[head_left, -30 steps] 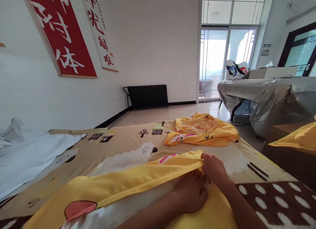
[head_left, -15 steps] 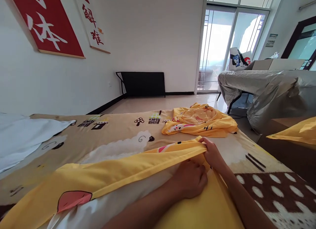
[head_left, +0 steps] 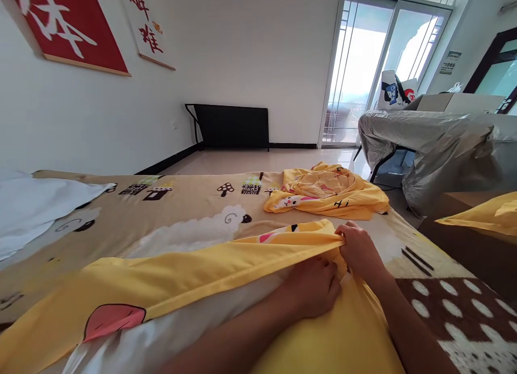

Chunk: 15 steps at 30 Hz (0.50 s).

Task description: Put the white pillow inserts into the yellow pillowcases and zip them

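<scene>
A yellow fabric cover with a printed pink patch lies spread before me, its long hemmed edge lifted. White inner fabric shows in the opening beneath that edge. My right hand pinches the cover's edge near its far right corner. Inside the opening, my left hand is closed in a fist, knuckles up, close to the right hand. A little white shows by its fingers, seemingly the inner fabric's corner; the fingertips are hidden. Behind lies a crumpled yellow printed cloth.
Everything rests on a beige sheep-patterned blanket. White fabric lies at the left, and another yellow cloth at the right over a brown box. Beyond stand a plastic-covered table and a black folded panel against the wall.
The view has tipped down slightly. Both hands keep their hold and have shifted slightly right, drawing the lifted edge along.
</scene>
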Each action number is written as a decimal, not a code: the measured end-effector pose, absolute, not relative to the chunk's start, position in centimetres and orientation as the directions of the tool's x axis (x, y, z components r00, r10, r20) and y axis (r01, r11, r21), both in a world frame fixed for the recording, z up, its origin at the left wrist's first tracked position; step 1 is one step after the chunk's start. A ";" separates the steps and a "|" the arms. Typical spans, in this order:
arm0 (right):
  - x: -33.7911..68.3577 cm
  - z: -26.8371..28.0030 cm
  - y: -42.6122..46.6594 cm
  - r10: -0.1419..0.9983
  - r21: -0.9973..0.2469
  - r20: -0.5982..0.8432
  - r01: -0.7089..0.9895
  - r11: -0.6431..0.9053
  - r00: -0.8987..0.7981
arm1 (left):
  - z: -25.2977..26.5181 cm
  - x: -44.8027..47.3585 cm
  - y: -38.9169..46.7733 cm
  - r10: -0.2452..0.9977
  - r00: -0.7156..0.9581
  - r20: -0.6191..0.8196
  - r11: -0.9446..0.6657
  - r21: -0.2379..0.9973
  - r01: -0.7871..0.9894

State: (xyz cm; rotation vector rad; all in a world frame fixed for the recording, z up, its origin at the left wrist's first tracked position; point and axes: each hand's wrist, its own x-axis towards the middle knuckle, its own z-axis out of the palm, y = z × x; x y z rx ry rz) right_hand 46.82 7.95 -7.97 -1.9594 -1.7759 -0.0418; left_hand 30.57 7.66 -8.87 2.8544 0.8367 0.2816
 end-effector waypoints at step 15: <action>46.2 -9.1 9.2 0.924 -0.793 0.359 0.565 0.228 0.132 | -8.5 30.6 7.6 0.517 0.818 0.254 -0.853 0.231 0.468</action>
